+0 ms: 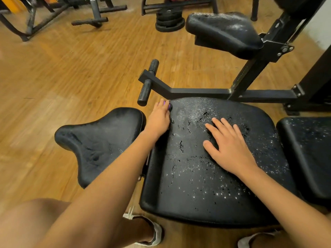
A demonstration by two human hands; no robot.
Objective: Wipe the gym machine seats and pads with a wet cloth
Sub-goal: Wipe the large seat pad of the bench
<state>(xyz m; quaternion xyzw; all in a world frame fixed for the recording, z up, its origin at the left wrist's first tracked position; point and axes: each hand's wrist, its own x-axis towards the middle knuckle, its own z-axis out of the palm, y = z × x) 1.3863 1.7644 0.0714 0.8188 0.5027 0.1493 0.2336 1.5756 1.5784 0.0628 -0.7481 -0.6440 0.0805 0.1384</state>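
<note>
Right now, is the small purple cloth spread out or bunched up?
Bunched up: the purple cloth barely shows inside the gripping left hand.

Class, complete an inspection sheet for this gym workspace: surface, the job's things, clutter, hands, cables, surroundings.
Surface: large black pad, vinyl cracked and flecked white.
Job's things: purple cloth, mostly hidden in the hand, at the pad's far left corner; saddle-shaped seat to the left; raised seat beyond.
Clutter: stacked weight plates on the floor.
Hands: left hand grips the cloth; right hand rests flat on the pad.
Cables: nothing seen.
Surroundings: wooden floor, black machine frame, other machines behind.
</note>
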